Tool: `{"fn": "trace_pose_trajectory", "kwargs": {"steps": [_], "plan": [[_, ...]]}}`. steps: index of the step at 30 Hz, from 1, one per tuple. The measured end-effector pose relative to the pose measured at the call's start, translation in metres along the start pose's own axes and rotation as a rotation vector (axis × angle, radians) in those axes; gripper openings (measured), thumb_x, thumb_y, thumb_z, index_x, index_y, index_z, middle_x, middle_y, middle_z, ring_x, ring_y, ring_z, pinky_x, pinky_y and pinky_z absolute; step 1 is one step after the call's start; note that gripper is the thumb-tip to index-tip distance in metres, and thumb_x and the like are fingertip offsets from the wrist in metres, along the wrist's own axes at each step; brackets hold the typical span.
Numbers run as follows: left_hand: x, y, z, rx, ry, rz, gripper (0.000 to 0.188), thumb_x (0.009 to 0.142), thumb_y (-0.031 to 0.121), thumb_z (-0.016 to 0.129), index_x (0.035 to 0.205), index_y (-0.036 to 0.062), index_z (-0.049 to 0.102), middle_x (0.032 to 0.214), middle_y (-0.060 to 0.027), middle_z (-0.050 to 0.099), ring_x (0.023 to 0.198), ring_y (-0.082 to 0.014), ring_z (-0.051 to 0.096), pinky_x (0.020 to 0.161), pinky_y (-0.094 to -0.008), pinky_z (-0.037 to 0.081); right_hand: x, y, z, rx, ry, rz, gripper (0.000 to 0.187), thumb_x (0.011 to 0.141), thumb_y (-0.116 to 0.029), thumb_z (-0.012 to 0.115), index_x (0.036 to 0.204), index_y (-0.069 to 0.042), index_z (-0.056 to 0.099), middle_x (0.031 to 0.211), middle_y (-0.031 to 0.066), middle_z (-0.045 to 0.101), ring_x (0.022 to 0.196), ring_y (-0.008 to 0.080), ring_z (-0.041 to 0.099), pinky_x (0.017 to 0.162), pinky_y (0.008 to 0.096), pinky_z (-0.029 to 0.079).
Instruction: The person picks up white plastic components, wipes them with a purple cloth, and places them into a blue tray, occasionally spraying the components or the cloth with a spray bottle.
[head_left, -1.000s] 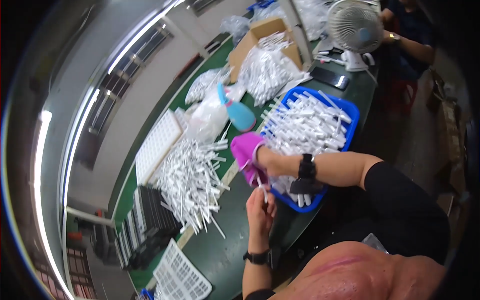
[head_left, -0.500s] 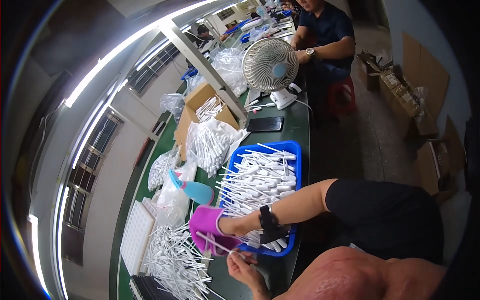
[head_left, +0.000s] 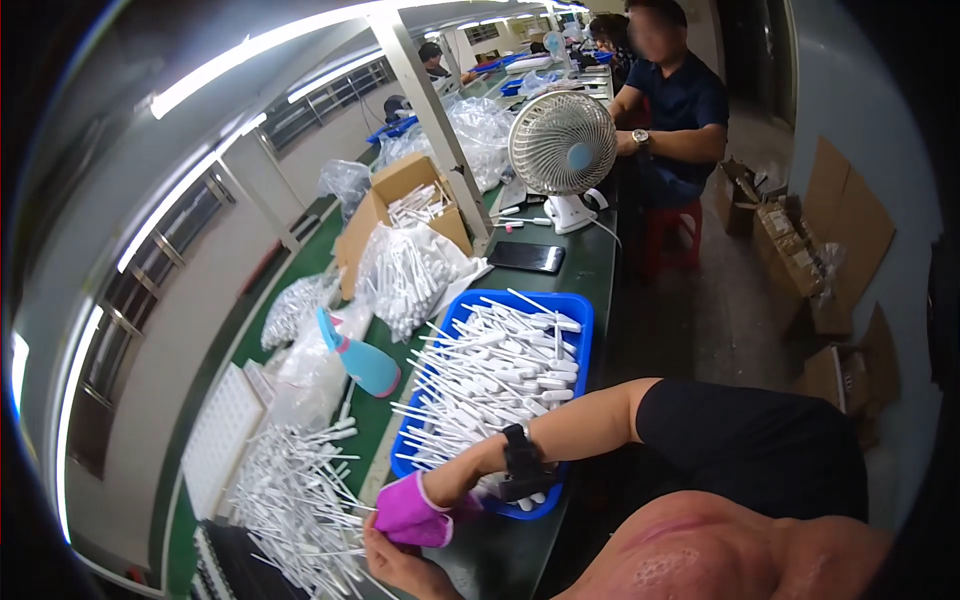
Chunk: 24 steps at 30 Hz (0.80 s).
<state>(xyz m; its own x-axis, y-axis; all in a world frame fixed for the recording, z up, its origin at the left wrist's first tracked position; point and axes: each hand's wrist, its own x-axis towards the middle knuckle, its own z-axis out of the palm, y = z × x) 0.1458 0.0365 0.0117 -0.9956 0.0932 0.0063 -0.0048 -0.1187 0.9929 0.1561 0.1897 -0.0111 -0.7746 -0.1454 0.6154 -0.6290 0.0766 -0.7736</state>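
A purple cloth (head_left: 408, 510) covers my right hand (head_left: 447, 483), so its fingers are hidden; the hand appears closed in the cloth. My left hand (head_left: 402, 564) meets the cloth from below, fingers pinched at its edge, seemingly on a thin white stick that is mostly hidden. Beside both hands, on the left, a loose heap of white plastic sticks with wider flat ends (head_left: 300, 495) covers the table. Under my right forearm stands a blue tray (head_left: 583, 340), piled with similar white sticks (head_left: 500, 370).
A light blue spray bottle (head_left: 368, 368) stands between tray and heap. Bagged sticks (head_left: 405, 280), an open carton (head_left: 365, 225), a phone (head_left: 527, 258) and a fan (head_left: 563, 145) are farther off. A white perforated rack (head_left: 222, 435) leans left. A co-worker (head_left: 675, 120) sits beyond the fan.
Both hands have moved left in the picture, toward the stick heap. The stick that crossed in front of the cloth is now mostly out of sight. My view has shifted slightly.
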Motion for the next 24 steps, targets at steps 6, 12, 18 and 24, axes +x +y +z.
{"fn": "trace_pose_trajectory", "kwargs": {"steps": [6,12,18,24], "plan": [[0.038,-0.008,-0.043,-0.234,-0.067,-0.139,0.03,0.092,0.041,0.048,0.101,0.0135,0.057,0.056,0.0062,0.04,0.044,-0.0042,0.034,0.04,-0.0198,0.027,0.003,0.015,-0.011,0.136,-0.442,0.46,0.016,0.084,-0.015,0.058,0.094,-0.003,0.061,0.07,0.0039,0.058,0.068,0.0099,0.056,0.055,0.0295,0.045],[0.03,0.009,-0.024,-0.338,0.094,-0.088,0.031,0.091,0.04,0.052,0.104,0.0122,0.055,0.057,0.0065,0.042,0.046,-0.0042,0.038,0.04,-0.0197,0.031,0.0,-0.011,-0.02,-0.049,-0.416,0.317,0.018,0.082,-0.014,0.057,0.093,0.001,0.058,0.07,0.0031,0.056,0.061,0.0116,0.053,0.05,0.0289,0.043],[0.025,0.032,-0.004,-0.277,0.035,0.036,0.028,0.092,0.036,0.052,0.103,0.0103,0.053,0.059,0.0064,0.041,0.047,-0.003,0.037,0.04,-0.0179,0.029,-0.004,0.006,-0.024,-0.595,-0.309,-0.497,0.032,0.086,-0.014,0.056,0.113,0.004,0.051,0.108,0.0139,0.058,0.095,0.0164,0.052,0.084,0.0294,0.041],[0.058,0.083,0.02,-0.372,0.107,0.143,0.019,0.091,0.029,0.053,0.093,0.01,0.055,0.061,0.006,0.036,0.047,-0.0033,0.033,0.04,-0.0182,0.025,-0.009,-0.004,-0.057,0.387,-0.473,0.051,0.036,0.089,-0.011,0.055,0.12,0.006,0.049,0.12,0.0171,0.054,0.11,0.0218,0.05,0.094,0.0361,0.038]]}}
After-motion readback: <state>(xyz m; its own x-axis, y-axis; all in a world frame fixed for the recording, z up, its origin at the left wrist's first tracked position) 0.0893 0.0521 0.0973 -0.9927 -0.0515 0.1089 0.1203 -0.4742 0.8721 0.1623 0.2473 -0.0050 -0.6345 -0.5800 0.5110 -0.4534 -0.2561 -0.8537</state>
